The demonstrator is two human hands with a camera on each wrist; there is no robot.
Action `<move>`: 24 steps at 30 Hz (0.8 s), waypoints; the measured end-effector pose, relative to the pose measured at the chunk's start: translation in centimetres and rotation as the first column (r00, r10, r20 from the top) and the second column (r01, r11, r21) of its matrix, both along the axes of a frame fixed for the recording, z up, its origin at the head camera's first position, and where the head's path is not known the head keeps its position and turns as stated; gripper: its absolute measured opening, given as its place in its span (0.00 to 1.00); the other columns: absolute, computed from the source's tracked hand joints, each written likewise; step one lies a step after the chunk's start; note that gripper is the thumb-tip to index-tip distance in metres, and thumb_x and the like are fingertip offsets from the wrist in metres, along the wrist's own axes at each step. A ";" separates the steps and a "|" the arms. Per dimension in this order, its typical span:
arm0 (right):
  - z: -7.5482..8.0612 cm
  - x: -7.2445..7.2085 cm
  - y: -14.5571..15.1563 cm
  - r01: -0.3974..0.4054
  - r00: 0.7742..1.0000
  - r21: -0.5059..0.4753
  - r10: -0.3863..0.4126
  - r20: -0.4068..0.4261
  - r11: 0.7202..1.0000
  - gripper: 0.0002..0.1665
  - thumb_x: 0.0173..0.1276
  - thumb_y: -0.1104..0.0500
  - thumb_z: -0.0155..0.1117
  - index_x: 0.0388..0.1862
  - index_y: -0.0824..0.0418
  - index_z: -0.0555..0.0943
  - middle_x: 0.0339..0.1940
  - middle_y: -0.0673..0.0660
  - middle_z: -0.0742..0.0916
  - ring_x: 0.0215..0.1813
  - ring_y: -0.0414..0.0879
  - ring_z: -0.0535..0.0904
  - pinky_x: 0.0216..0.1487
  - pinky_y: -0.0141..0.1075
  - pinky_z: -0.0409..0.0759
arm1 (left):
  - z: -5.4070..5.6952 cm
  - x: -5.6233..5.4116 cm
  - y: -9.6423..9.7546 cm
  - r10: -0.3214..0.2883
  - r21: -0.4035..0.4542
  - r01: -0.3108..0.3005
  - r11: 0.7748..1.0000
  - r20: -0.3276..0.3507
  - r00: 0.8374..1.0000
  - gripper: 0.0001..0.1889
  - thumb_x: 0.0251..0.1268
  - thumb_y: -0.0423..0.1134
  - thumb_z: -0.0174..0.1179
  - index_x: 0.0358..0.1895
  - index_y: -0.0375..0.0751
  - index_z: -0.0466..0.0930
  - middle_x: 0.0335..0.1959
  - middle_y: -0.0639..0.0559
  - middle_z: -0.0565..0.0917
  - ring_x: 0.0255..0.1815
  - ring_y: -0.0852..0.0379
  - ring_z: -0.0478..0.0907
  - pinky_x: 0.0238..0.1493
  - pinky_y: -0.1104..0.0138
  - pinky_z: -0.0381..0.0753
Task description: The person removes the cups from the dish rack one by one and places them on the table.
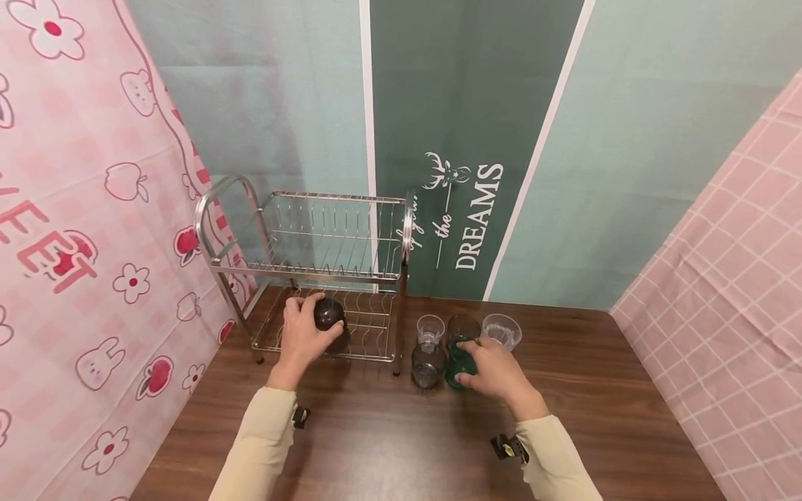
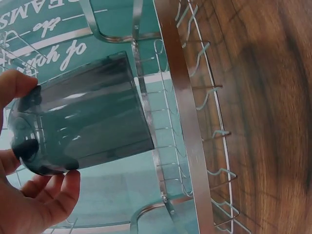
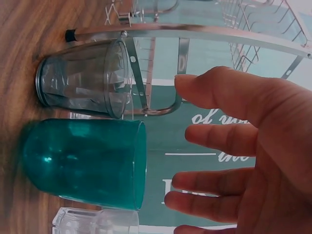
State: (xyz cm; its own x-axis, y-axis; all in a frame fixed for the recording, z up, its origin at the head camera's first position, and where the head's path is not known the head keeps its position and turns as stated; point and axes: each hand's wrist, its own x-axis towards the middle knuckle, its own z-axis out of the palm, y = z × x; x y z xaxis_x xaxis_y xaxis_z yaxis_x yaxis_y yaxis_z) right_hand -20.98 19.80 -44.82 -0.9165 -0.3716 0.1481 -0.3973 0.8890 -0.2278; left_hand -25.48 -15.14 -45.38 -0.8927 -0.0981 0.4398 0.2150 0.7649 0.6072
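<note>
In my left hand [image 1: 305, 332] is a dark grey, see-through glass [image 1: 329, 314], gripped around its base with fingers and thumb. The left wrist view shows this glass [image 2: 92, 114] upside down, its rim pointing away from the palm beside the metal rack's bar [image 2: 183, 117]. My right hand [image 1: 498, 367] hovers at a teal glass [image 1: 459, 372]. Its fingers are spread just above the rim of that teal glass [image 3: 87, 163] in the right wrist view, holding nothing. Left of the teal glass stands a grey faceted glass [image 1: 429, 366], upright on the table.
A two-tier metal dish rack [image 1: 313, 273] stands on the wooden table [image 1: 388, 424] at the left. Behind the front glasses are a clear glass [image 1: 430, 327], a brownish glass [image 1: 465, 324] and a wider clear glass [image 1: 503, 330]. Cloths hang at the back and both sides.
</note>
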 end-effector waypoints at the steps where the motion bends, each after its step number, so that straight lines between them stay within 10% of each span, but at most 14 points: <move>1: -0.1 0.1 0.0 0.000 1.000 -0.007 0.000 -0.002 1.000 0.33 0.48 0.49 0.74 0.53 0.62 0.79 0.43 0.64 0.80 0.45 0.57 0.77 0.42 0.50 0.74 | 0.0 0.2 0.1 0.002 0.005 -0.002 1.000 0.004 1.000 0.34 0.43 0.47 0.69 0.58 0.40 0.72 0.47 0.37 0.61 0.46 0.41 0.61 0.40 0.47 0.68; 24: -0.6 1.9 -2.0 -0.026 0.999 -0.098 0.029 0.028 0.995 0.31 0.50 0.51 0.73 0.53 0.61 0.78 0.48 0.65 0.79 0.49 0.60 0.76 0.45 0.52 0.74 | 0.0 3.1 1.1 -0.036 0.074 0.033 0.997 0.036 0.999 0.33 0.41 0.48 0.70 0.55 0.41 0.74 0.43 0.40 0.65 0.40 0.42 0.70 0.42 0.51 0.70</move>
